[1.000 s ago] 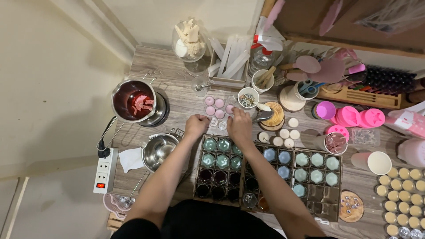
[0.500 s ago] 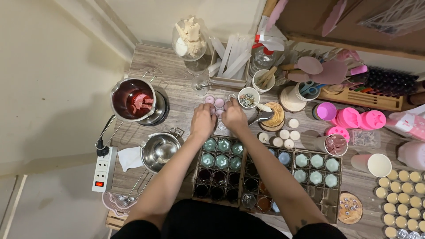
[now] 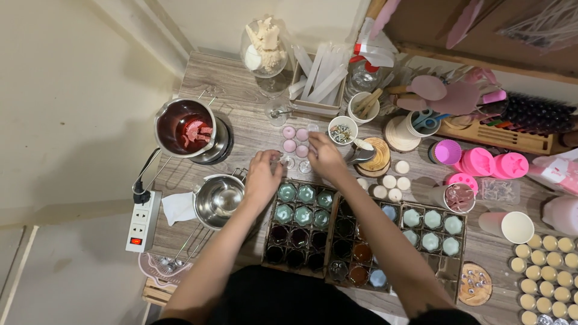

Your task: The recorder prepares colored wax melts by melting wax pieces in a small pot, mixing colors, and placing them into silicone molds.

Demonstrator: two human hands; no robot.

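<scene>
My left hand (image 3: 263, 176) rests at the far edge of a divided tray (image 3: 299, 224) of small jars filled with teal and dark wax. It touches a small clear cup (image 3: 288, 162) just beyond the tray. My right hand (image 3: 326, 155) hovers over another clear cup (image 3: 305, 167), close beside a group of pink tealights (image 3: 295, 139). Whether either hand grips a cup is hidden by the fingers. A second divided tray (image 3: 409, 238) of pale green and blue candles lies to the right.
A pot of melting red wax (image 3: 188, 129) sits on a burner at left, an empty steel pot (image 3: 218, 198) below it, a power strip (image 3: 139, 219) at the table edge. Pink moulds (image 3: 481, 161), white tealights (image 3: 392, 181), cups and tools crowd the right.
Both hands came together near the pink tealights half a second ago, then drew slightly back and apart towards the clear cups at the tray's far edge.
</scene>
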